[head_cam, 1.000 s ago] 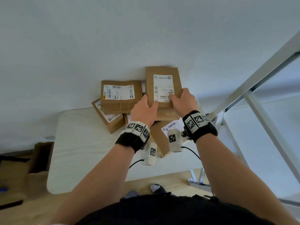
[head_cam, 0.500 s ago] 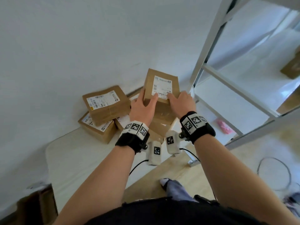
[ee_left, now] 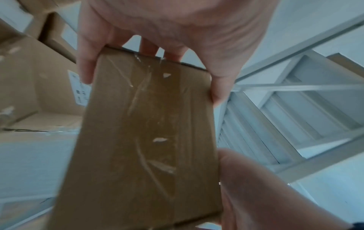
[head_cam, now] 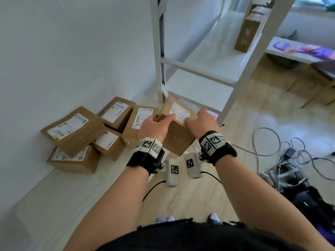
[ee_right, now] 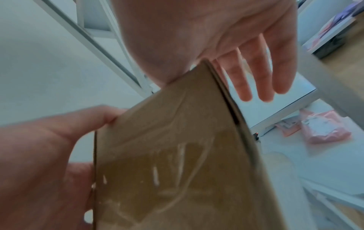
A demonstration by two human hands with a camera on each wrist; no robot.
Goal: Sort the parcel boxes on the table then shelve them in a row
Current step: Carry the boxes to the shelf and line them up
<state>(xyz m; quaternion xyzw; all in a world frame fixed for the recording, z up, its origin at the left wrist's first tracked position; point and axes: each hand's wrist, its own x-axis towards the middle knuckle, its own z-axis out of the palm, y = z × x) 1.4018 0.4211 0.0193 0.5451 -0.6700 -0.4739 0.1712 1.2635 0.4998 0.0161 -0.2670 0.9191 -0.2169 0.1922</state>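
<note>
A brown parcel box (head_cam: 178, 134) with a white label is in the air between both hands, past the table's right end and in front of the white shelf unit (head_cam: 199, 82). My left hand (head_cam: 154, 124) grips its left edge; fingers and thumb wrap the box's end (ee_left: 145, 132) in the left wrist view. My right hand (head_cam: 200, 121) holds the right edge, thumb on the label side. Its fingers (ee_right: 262, 74) run straight down past the box (ee_right: 177, 163). Several more labelled boxes (head_cam: 74, 131) lie piled on the table (head_cam: 63, 196) against the wall.
One tall box (head_cam: 248, 31) stands on an upper shelf board. A pink packet (ee_right: 325, 129) lies on the floor under the shelf unit. Loose cables and devices (head_cam: 290, 160) sprawl on the wooden floor at right. A stool (head_cam: 322, 73) stands beyond.
Both hands lifted the box off the pile and carried it right, off the table toward the shelf unit. My view swung right with it.
</note>
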